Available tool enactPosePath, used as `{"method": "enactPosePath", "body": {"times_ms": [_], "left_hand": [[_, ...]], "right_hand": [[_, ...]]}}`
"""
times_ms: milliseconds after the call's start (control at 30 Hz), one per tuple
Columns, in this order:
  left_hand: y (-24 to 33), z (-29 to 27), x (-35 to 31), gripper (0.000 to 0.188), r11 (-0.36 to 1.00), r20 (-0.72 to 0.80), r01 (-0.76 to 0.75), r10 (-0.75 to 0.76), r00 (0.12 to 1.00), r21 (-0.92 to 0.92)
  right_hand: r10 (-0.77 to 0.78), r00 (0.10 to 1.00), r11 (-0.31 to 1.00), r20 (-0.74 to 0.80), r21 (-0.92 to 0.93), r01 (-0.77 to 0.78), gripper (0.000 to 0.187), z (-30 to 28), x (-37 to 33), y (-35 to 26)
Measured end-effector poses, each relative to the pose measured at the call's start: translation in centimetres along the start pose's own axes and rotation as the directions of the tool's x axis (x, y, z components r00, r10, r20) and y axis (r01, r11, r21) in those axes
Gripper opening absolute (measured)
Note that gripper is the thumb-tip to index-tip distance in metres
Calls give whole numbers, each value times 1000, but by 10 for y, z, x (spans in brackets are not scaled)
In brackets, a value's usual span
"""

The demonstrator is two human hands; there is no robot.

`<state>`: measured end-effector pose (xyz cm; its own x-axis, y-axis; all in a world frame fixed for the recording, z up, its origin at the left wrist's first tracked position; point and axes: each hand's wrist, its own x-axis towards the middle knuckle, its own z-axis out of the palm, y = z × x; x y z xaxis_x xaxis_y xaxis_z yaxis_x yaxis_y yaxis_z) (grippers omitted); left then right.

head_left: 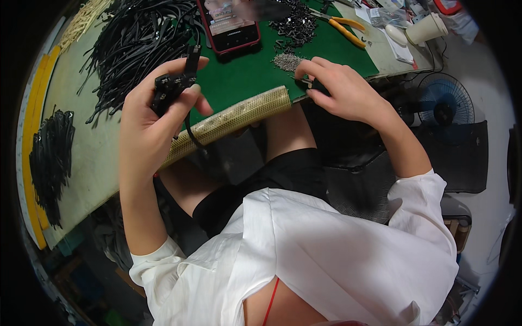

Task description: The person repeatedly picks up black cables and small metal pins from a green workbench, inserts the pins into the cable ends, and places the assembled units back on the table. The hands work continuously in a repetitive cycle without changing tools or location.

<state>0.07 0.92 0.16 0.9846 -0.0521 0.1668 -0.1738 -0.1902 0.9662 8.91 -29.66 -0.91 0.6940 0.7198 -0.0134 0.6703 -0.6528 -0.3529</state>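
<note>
My left hand (149, 111) is closed on several black straps (173, 86) with small shiny bits at their folded ends. One thin strap hangs down from it past a mesh-patterned, yellowish roll (234, 117) along the table's front edge. My right hand (348, 89) pinches a small black object (315, 85) with a metal tip; its exact kind is hard to make out. Just beyond those fingertips lies a heap of tiny grey metal pieces (288, 62) on the green mat (231, 76).
A large pile of black straps (141, 43) covers the back left, and a smaller bundle (53, 163) lies at the left edge. Small black parts (293, 24), a red-framed phone (231, 27), yellow-handled pliers (348, 31) and a white cup (427, 29) sit at the back. A fan (446, 100) stands at right.
</note>
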Motion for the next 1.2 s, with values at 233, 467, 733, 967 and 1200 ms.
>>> {"method": "enactPosePath", "body": {"times_ms": [233, 467, 733, 967, 1200], "left_hand": [[-8, 3, 1, 34, 999, -47, -18, 20, 999, 30], [-15, 7, -4, 28, 997, -136, -75, 72, 988, -11], [-10, 23, -9, 24, 975, -228, -148, 183, 956, 166], [-10, 37, -8, 28, 770, -151, -339, 485, 861, 540], [-9, 35, -10, 25, 774, -139, -310, 451, 882, 552]], "right_hand": [[55, 998, 998, 32, -14, -55, 27, 0, 3, -4], [12, 996, 999, 86, -32, -9, 29, 1, 12, -9], [29, 998, 997, 63, -67, -25, 34, 2, 16, -20], [98, 987, 227, 127, 963, -146, 34, -3, 18, -89], [83, 987, 55, 138, 988, -142, 36, 7, 23, -97]]}}
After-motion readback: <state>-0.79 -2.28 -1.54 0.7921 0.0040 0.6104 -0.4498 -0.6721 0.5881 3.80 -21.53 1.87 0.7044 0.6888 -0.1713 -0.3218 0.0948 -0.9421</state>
